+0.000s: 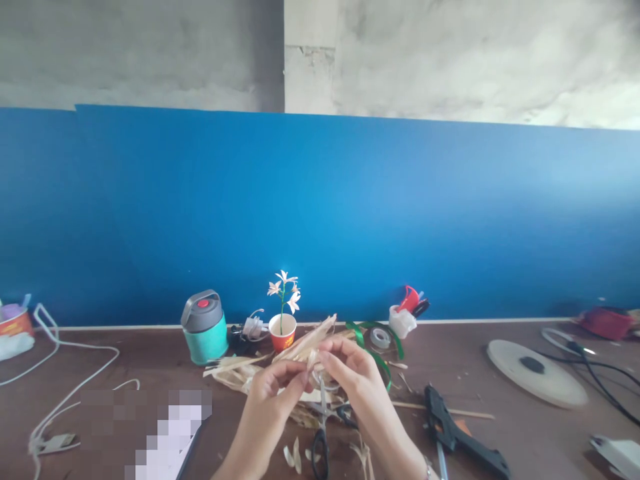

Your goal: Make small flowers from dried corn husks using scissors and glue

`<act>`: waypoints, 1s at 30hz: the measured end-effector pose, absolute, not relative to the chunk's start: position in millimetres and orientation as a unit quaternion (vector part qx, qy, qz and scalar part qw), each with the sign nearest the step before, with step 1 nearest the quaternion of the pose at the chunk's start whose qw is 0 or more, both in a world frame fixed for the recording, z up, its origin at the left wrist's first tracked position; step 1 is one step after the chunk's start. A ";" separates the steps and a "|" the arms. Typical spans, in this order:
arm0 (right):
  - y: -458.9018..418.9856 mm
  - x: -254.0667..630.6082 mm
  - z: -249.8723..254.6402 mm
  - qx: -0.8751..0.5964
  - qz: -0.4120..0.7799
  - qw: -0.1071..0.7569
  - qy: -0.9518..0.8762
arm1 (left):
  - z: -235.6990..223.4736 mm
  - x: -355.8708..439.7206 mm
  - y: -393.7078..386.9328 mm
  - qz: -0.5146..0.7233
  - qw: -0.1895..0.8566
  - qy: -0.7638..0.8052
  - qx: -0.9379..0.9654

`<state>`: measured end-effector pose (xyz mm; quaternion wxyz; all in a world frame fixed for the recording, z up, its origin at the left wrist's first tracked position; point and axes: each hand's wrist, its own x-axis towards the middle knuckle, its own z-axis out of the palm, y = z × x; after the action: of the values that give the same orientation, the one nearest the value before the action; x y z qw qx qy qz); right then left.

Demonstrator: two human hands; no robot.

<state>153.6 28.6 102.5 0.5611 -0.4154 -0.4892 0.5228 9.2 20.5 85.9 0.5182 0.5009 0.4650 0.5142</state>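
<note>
My left hand (275,407) and my right hand (360,377) meet in the middle of the view. Both are closed, with thumbs and fingertips pinching a small pale strip of dried husk (313,360) between them; its exact shape is hard to make out. Beneath them lies a pair of scissors (323,423) with black handles. A heap of dried husks (235,375) spreads behind and to the left of the hands. Small cut petal-like pieces (297,455) lie in front. A white artificial flower (283,288) on a green stem stands upright in a paper cup (283,333).
A teal flask (205,333) stands at the back left. Green ribbon (383,370), a tape roll (380,338) and a holder with pens (401,322) sit behind the right hand. A glue gun (463,437) and a pale disc (537,375) lie rightward. White cables (75,347) trail at left.
</note>
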 end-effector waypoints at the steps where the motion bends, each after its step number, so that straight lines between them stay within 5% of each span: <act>1: 28.6 153.6 102.6 -0.414 0.530 0.563 -0.481 | 84.1 8.9 21.9 0.518 0.527 0.464 0.489; 18: 31.2 150.5 91.9 -0.412 0.585 0.536 -0.449 | 83.4 12.3 22.1 0.499 0.613 0.425 0.441; 30: 29.5 148.2 95.5 -0.434 0.586 0.545 -0.414 | 90.2 16.9 18.4 0.527 0.573 0.454 0.434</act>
<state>148.2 29.5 95.5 0.5447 -0.4345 -0.4140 0.5857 16.9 18.4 90.2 0.5726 0.4341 0.4536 0.5271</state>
